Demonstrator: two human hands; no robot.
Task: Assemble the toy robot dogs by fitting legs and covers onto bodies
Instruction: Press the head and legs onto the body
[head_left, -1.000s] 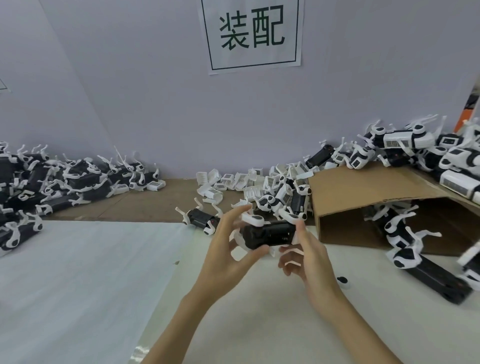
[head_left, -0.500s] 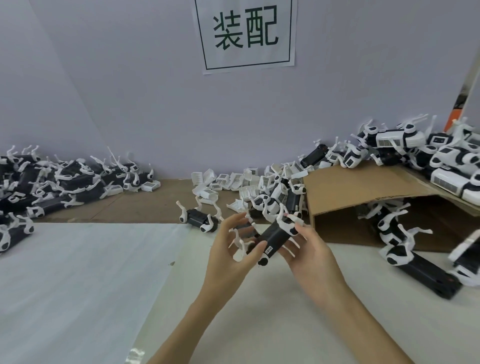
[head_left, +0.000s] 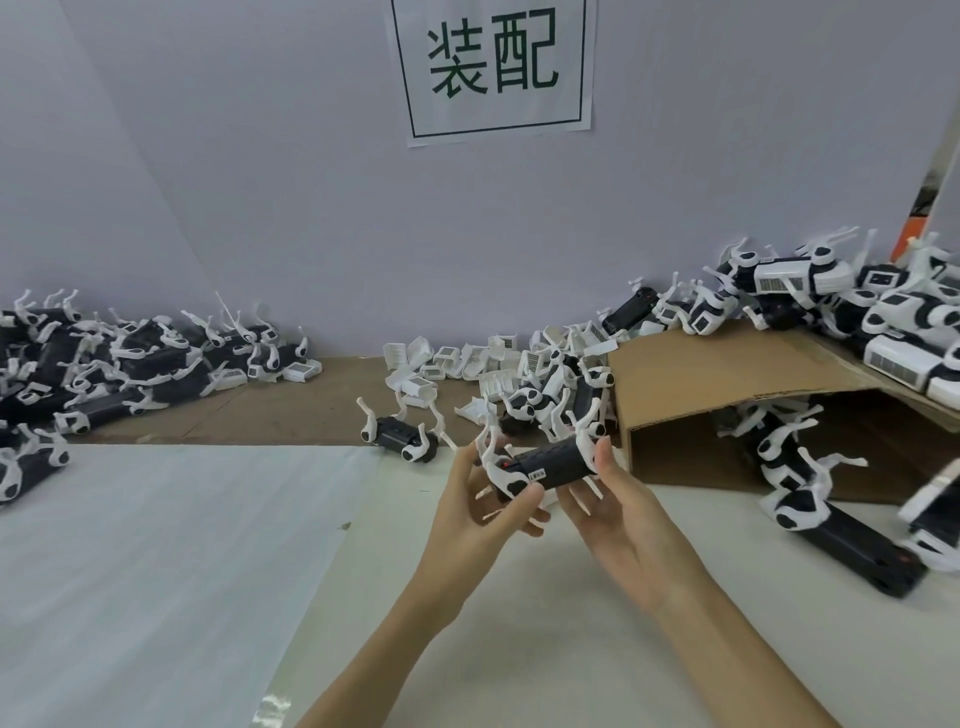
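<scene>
A black toy dog body (head_left: 553, 465) with white legs fitted at both ends is held above the white table between both hands. My left hand (head_left: 480, 512) grips its near left end, thumb on top and fingers curled beneath by a white leg (head_left: 498, 470). My right hand (head_left: 618, 512) holds its right end, thumb up against the side and fingers curled under. No white cover sits on this body.
A black body with legs (head_left: 397, 439) lies just beyond my hands. White covers (head_left: 457, 364) lie scattered by the wall. Piles of dogs lie at the left (head_left: 104, 369) and on and under the cardboard box (head_left: 727, 379) at right. White foam sheet (head_left: 156, 545) covers the table.
The body has turned in my hands from pointing away to lying nearly level, left to right. Both hands kept hold and shifted slightly.
</scene>
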